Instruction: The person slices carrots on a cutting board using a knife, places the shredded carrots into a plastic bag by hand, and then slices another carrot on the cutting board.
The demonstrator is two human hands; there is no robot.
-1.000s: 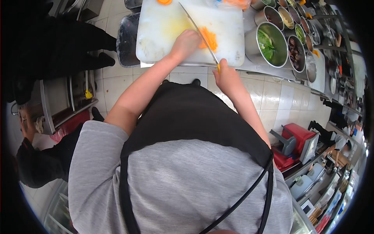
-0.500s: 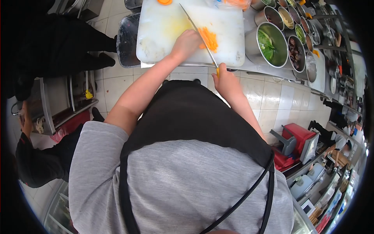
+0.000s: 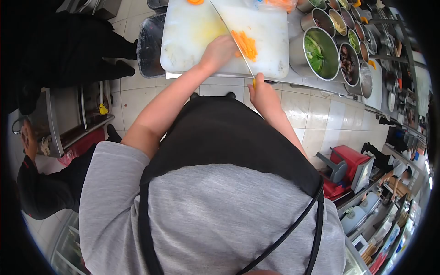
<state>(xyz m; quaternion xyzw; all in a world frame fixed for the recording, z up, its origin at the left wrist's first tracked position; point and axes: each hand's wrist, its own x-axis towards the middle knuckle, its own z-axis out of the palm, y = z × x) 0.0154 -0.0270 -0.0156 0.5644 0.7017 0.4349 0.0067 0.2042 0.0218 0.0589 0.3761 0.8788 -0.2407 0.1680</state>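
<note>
Orange strips: the loose pile of thin orange strips [image 3: 247,45] lies just right of the left fingers, across the blade from them, and ahead of and slightly left of the right fingers.
Long axis: the pile slants from far left to near right, roughly along the blade.
Nearer hand: the left hand [image 3: 221,51]; its fingers are bunched beside the blade, with a bit of orange at their tips. Whether they clamp it, I cannot tell.
Knife: a long steel blade [image 3: 247,66] with a yellow handle [image 3: 254,83], pointing away and left from the right fingers, between the left fingers and the pile.
Right hand [image 3: 265,95]: fingers closed around the handle, at the near edge of the board.
White cutting board [image 3: 185,52]: beneath the left fingers and the pile, on the counter [image 3: 317,84].
Tall steel container of leafy greens [image 3: 297,58]: right of both hands' fingers, beside the board.
</note>
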